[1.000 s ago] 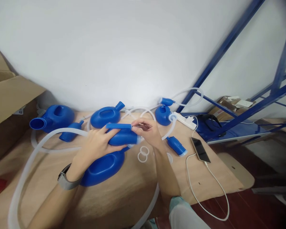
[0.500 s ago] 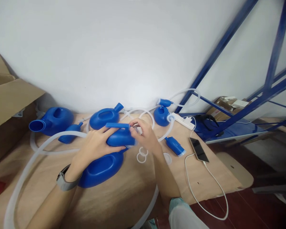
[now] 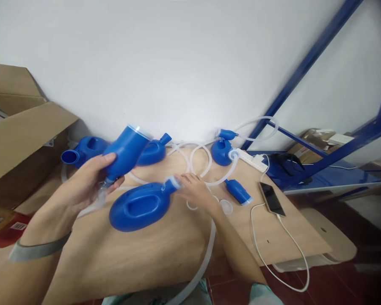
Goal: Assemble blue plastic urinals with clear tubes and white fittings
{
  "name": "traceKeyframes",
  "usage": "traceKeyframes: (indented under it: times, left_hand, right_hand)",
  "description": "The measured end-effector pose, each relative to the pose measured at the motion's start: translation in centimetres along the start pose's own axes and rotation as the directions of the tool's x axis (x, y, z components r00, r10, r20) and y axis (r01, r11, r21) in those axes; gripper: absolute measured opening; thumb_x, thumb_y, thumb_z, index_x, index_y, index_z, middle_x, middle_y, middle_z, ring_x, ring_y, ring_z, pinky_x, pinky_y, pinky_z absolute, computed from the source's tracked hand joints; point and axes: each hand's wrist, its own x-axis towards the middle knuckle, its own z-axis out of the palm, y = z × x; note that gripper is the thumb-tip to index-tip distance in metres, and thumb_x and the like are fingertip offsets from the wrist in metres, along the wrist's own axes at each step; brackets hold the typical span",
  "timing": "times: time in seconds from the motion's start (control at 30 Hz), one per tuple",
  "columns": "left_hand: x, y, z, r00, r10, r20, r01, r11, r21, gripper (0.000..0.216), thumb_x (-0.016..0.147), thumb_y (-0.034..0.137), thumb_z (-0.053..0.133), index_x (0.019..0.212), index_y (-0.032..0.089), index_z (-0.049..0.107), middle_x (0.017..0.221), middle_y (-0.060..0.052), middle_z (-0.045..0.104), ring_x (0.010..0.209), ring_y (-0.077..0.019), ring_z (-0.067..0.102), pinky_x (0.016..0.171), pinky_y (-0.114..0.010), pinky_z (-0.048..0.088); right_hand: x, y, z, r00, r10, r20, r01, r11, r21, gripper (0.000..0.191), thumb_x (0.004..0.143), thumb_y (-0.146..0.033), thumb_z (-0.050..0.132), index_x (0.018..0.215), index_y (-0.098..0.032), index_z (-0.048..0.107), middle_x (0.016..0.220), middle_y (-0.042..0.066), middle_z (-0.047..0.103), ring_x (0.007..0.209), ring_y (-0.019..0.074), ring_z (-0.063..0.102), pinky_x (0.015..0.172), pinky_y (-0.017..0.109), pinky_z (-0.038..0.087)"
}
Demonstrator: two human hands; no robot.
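While touching the neck of the blue basin (image 3: 139,207) with right hand (image 3: 195,192) fingers, grip unclear, has lifted the blue funnel (image 3: 127,150) off it, clamped in left hand (image 3: 85,184) fingers.

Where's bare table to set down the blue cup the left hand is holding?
For the blue cup: bare is the table strip between the blue basin and the near edge; also between the clear tube and the white cable. Crowded: the back by the wall, with blue vessels, tube loops and power strip.
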Motion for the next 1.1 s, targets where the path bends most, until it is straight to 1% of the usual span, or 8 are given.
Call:
traceKeyframes:
  times: [0.07,0.13,0.23,0.37,0.47,0.6,0.8,1.1]
  left_hand:
    - [-0.5,-0.9,0.2,0.980,-0.191,0.051,0.196,0.972,-0.131,0.055,0.087,0.070,0.063,0.081,0.015,0.066,0.054,-0.007,0.062,0.038,-0.0129,0.047,0.034,-0.022,0.035]
    - [-0.7,-2.6,1.1,0.961,-0.271,0.058,0.277,0.932,-0.232,0.060,0.097,0.069,0.049,0.082,0.014,0.066,0.060,-0.011,0.066,0.038,-0.0132,0.049,0.032,-0.021,0.033]
    - [-0.6,-5.2,2.9,0.959,-0.282,0.027,0.275,0.905,-0.325,0.064,0.103,0.067,0.040,0.077,0.013,0.062,0.064,-0.011,0.066,0.034,-0.0087,0.043,0.032,-0.019,0.032]
    - [-0.7,-7.3,4.6,0.958,-0.284,0.027,0.271,0.874,-0.405,0.067,0.104,0.070,0.036,0.076,0.013,0.060,0.064,-0.007,0.062,0.035,-0.0075,0.041,0.034,-0.019,0.032]
    - [-0.7,-7.7,5.4,0.960,-0.282,0.006,0.257,0.867,-0.427,0.066,0.106,0.067,0.036,0.078,0.013,0.061,0.071,-0.006,0.064,0.037,-0.0079,0.044,0.036,-0.020,0.033]
    - [-0.4,-8.0,5.9,0.956,-0.294,-0.018,0.265,0.885,-0.383,0.061,0.106,0.064,0.039,0.081,0.014,0.061,0.072,-0.006,0.066,0.036,-0.0093,0.046,0.037,-0.022,0.034]
    - [-0.5,-8.8,4.7,0.942,-0.336,0.005,0.321,0.894,-0.313,0.065,0.103,0.071,0.040,0.081,0.014,0.061,0.074,-0.004,0.066,0.031,-0.0065,0.040,0.035,-0.022,0.032]
    - [-0.6,-7.9,4.0,0.898,-0.440,0.016,0.426,0.859,-0.283,0.064,0.100,0.072,0.046,0.076,0.015,0.059,0.066,-0.004,0.062,0.033,-0.0070,0.039,0.035,-0.021,0.035]
  right_hand:
    - [-0.2,-0.2,0.7,0.998,-0.008,-0.068,0.003,0.997,-0.082,0.064,0.099,-0.055,0.067,0.153,-0.025,0.054,0.126,0.013,0.072,0.116,0.0309,0.067,0.104,0.050,0.051]
    - [-0.3,-0.7,0.6,0.993,-0.037,-0.116,0.024,0.993,-0.120,0.067,0.096,-0.062,0.068,0.150,-0.025,0.057,0.117,0.012,0.075,0.111,0.0299,0.069,0.103,0.048,0.049]
    - [-0.6,-2.0,-0.2,0.988,-0.052,-0.147,0.032,0.990,-0.135,0.073,0.090,-0.071,0.070,0.146,-0.026,0.061,0.107,0.009,0.076,0.105,0.0292,0.070,0.106,0.049,0.046]
    - [-0.8,-3.5,-0.5,0.984,-0.086,-0.157,0.058,0.983,-0.171,0.059,0.089,-0.069,0.072,0.123,-0.021,0.067,0.107,0.011,0.075,0.104,0.0310,0.069,0.111,0.053,0.042]
    - [-0.8,-3.7,0.1,0.979,-0.151,-0.135,0.123,0.973,-0.193,0.055,0.091,-0.068,0.068,0.114,-0.018,0.066,0.098,0.011,0.076,0.094,0.0297,0.070,0.091,0.044,0.050]
    - [-0.9,-3.4,0.8,0.970,-0.214,-0.113,0.187,0.959,-0.215,0.058,0.094,-0.071,0.062,0.111,-0.017,0.067,0.087,0.009,0.075,0.077,0.0244,0.069,0.067,0.034,0.042]
    - [-1.2,-4.2,1.2,0.960,-0.217,-0.177,0.179,0.962,-0.208,0.060,0.093,-0.073,0.057,0.113,-0.018,0.069,0.086,0.007,0.076,0.070,0.0219,0.068,0.061,0.034,0.037]
    - [-1.9,-5.4,1.3,0.921,-0.267,-0.285,0.226,0.959,-0.170,0.059,0.095,-0.069,0.059,0.119,-0.016,0.069,0.095,0.011,0.079,0.080,0.0230,0.072,0.071,0.035,0.046]
